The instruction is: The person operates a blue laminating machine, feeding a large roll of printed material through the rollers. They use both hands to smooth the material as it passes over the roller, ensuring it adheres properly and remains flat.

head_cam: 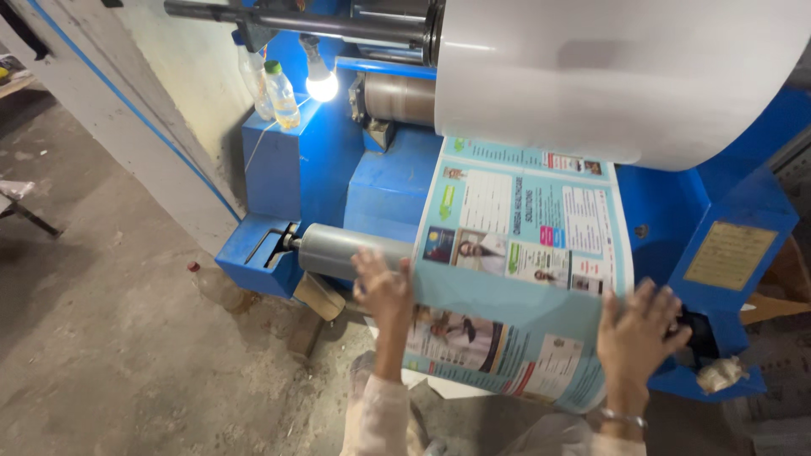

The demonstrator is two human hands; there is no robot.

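Note:
A printed light-blue paper web (524, 228) runs down from a big white roll (617, 67) and wraps over a grey metal roller (338, 251) on a blue printing machine (296, 169). My left hand (382, 289) presses flat on the sheet's left edge where it bends over the roller. My right hand (638, 331) lies with spread fingers on the sheet's right edge. Below the hands the printed sheet hangs down. Both hands touch the paper without closing around it.
A lit bulb (322, 84) and two plastic bottles (282, 95) sit on the machine's upper left. A brass plate (730, 255) is on the right housing. Another bottle (218, 287) lies on the dusty concrete floor (110, 338); a grey wall (127, 110) stands left.

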